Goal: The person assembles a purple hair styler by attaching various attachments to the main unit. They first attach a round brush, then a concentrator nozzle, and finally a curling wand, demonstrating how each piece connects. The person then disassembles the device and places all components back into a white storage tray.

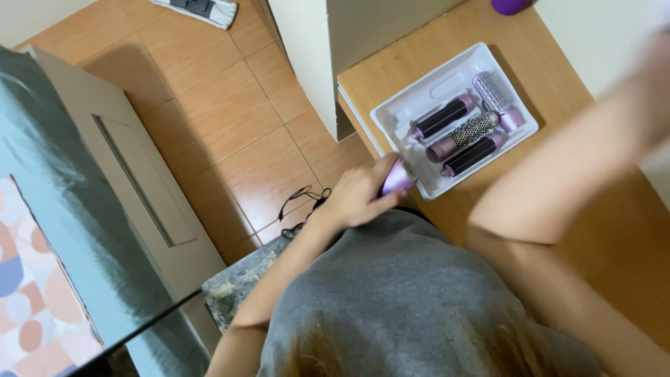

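Observation:
My left hand [354, 197] is closed around the handle of a purple hair styler [398, 179], right at the near corner of a white tray [391, 112]. The tray lies on a wooden table [614, 230]. In it are two dark-and-purple barrel attachments [443, 117] [473, 155], a round bristle brush head [466, 132] and a flat brush head [492, 91]. My right forearm rises across the table to the upper right. There my right hand [657, 66] is blurred at the frame edge, and its fingers cannot be made out. My grey shirt fills the bottom.
A black cable [300, 199] lies on the orange tiled floor left of the table. A white panel [307, 63] stands at the table's far left corner. A grey-covered bed [63, 209] runs along the left. A marbled seat edge [237, 279] shows below my left arm. A purple object [511, 5] sits at the top.

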